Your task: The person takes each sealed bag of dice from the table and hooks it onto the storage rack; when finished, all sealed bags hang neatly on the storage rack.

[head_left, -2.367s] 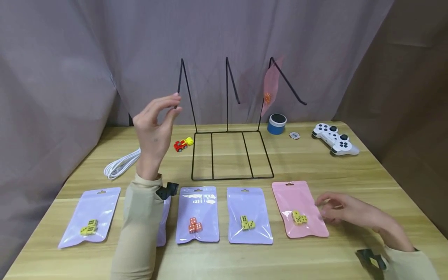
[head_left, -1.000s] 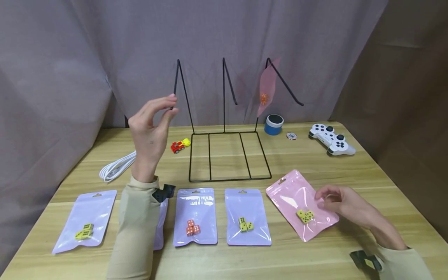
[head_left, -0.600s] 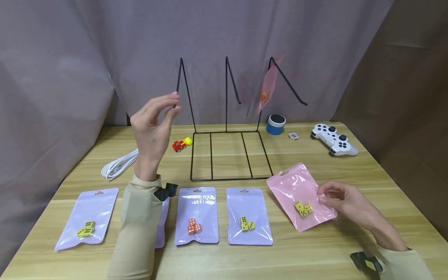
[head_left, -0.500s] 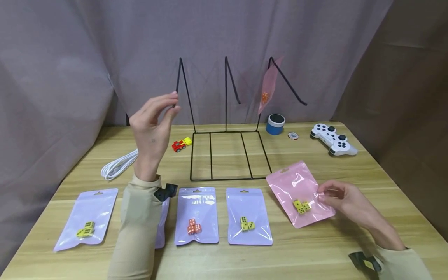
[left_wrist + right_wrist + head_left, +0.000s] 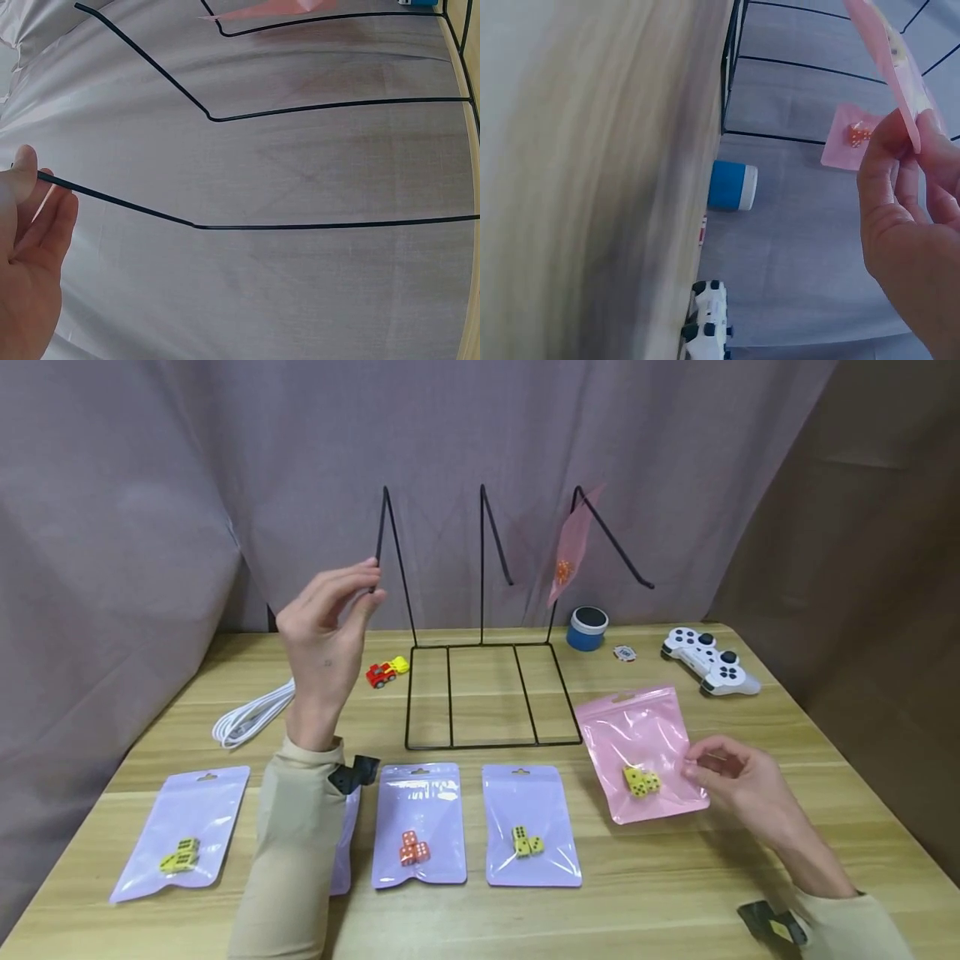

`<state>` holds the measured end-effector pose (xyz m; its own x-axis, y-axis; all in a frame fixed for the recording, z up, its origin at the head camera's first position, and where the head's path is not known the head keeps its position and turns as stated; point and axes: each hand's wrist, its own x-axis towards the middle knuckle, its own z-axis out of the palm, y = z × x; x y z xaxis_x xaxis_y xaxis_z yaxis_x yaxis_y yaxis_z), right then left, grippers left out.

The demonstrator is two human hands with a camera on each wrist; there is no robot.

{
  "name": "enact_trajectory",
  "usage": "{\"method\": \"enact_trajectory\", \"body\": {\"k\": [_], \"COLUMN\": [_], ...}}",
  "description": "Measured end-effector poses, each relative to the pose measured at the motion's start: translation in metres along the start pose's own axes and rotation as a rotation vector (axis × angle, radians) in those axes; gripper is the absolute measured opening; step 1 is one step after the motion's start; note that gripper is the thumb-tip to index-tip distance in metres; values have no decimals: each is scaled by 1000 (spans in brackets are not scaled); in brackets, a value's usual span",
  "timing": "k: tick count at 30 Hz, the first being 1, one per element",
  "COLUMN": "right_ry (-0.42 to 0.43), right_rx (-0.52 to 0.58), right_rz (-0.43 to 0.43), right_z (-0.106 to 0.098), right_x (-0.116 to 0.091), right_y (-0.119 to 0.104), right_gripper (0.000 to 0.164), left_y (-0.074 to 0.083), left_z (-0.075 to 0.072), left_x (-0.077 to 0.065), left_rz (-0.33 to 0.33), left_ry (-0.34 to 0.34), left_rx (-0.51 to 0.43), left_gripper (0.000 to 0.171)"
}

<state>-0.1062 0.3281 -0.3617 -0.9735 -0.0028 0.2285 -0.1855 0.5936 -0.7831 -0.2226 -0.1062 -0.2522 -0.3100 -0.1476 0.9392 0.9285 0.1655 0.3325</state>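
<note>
The counter [image 5: 637, 902] fills the lower frame, with the black wire rack [image 5: 482, 560] near the centre. Right of centre, the pink pouch [image 5: 645, 743] is held off the counter, its long axis running nearly up and down, slotted end uppermost. The right grip [image 5: 738, 781], the nearer, is closed to a pinch on the pouch's right edge — the pouch lies to its upper left, toward the rack. The left grip [image 5: 326, 631], left of centre, pinches the left prong [image 5: 380, 531] near its tip. Yellow dice [image 5: 641, 782] sit low in the pouch.
</note>
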Motion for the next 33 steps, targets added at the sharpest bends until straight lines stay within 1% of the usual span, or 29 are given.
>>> {"method": "enact_trajectory", "body": {"k": [3, 6, 12, 16, 20, 24, 26, 27, 31, 33], "right_ry": [34, 61, 131, 183, 242, 276, 286, 290, 312, 319], "right_rx": [25, 31, 27, 34, 67, 245, 301, 331, 369, 426], "right_rz": [-27, -31, -6, 0, -32, -96, -121, -132, -173, -202], "right_z": [1, 1, 3, 3, 3, 5, 7, 7, 7, 7], "right_x": [-1, -3, -4, 0, 6, 11, 12, 13, 18, 21], "right_y": [-3, -8, -18, -26, -34, -40, -43, -45, -53, -56], "right_gripper": [15, 16, 17, 17, 17, 19, 20, 20, 17, 17], "left_y": [-5, -7, -8, -6, 2, 10, 9, 8, -3, -7], "left_z": [0, 0, 1, 1, 1, 0, -1, -2, -2, -2], "left_x": [-2, -3, -3, -1, 2, 0, -2, -3, -5, -6], "left_rz": [-5, -14, -13, -4, 10, 0, -8, -11, -6, -5], "left_ry": [-14, -22, -28, -21, -17, -19, -21, -20, -17, -14], "left_rx": [-8, -22, -44, -45, -30, -27, -33, -39, -48, -54], "left_gripper": [17, 16, 16, 18, 17, 15, 15, 15, 17, 18]}}
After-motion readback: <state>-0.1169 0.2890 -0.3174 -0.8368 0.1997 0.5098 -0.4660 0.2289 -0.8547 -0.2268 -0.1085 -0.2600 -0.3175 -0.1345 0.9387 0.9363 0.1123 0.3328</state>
